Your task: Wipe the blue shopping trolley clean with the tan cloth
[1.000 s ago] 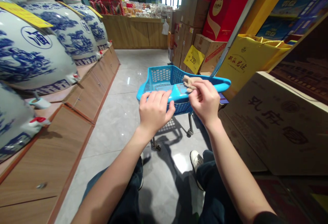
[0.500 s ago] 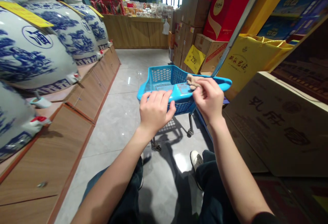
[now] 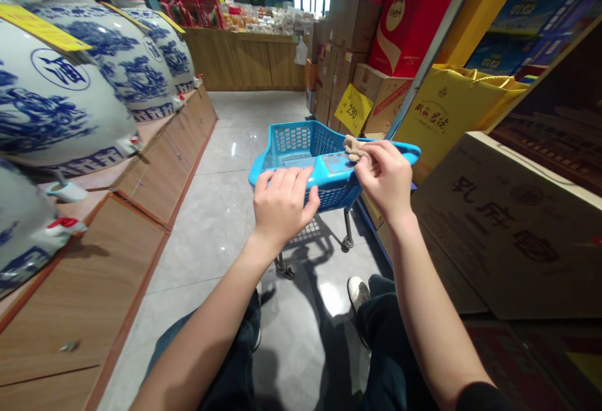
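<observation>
A blue plastic shopping cart with perforated sides stands in front of me. My left hand is closed over the left part of its handle, fingers on top and thumb along the near side. Between the fingers and thumb of my right hand is a crumpled beige cloth. The cloth lies against the top of the handle, right of a clear panel set into it. My right palm hides part of the cloth and of the handle's right side.
Large blue-and-white jars line a wooden cabinet on the left. Stacked cartons, a yellow bag and a "230" price sign crowd the right. A wooden counter with packaged goods crosses the far end.
The view has shifted slightly, so the surroundings sit a little further left. My left hand keeps its hold on the handle. The cloth stays in my right hand at nearly the same spot.
</observation>
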Available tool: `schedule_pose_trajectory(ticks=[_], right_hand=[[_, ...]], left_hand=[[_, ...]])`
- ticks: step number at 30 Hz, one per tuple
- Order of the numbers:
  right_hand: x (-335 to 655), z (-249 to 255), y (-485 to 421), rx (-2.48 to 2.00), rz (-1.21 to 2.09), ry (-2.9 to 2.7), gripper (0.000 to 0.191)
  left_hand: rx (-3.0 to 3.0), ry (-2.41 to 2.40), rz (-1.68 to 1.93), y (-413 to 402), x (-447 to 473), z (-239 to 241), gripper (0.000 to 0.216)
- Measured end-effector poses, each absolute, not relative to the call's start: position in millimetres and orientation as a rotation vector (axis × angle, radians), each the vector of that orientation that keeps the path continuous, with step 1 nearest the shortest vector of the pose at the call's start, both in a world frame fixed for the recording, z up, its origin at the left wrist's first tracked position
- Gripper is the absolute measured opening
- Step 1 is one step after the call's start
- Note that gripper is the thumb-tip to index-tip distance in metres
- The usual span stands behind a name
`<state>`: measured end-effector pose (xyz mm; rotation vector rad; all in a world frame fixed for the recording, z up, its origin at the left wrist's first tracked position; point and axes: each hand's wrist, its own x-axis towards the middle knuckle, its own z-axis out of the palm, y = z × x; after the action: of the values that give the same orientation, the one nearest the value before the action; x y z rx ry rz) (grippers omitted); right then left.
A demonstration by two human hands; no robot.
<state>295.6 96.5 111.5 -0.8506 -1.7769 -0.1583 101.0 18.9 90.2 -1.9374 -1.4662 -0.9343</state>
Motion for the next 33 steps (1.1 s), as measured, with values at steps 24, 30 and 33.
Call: schedule_pose_trajectory(ticks=[24,30,33], right_hand=[[274,114,78,-0.790,-0.119,-1.905,0.019],[285,113,87,-0.970,-0.213,-1.759,0.015],[270,113,74,-0.792,-0.197,-1.884,0.017]], left_hand=[[-1.919,-1.446,-0.930,19,101,90,0.034],[-1.879,-1.398,-0.900,18,102,91,0.033],[-1.874,-1.408,-0.888,18,101,91,0.033]])
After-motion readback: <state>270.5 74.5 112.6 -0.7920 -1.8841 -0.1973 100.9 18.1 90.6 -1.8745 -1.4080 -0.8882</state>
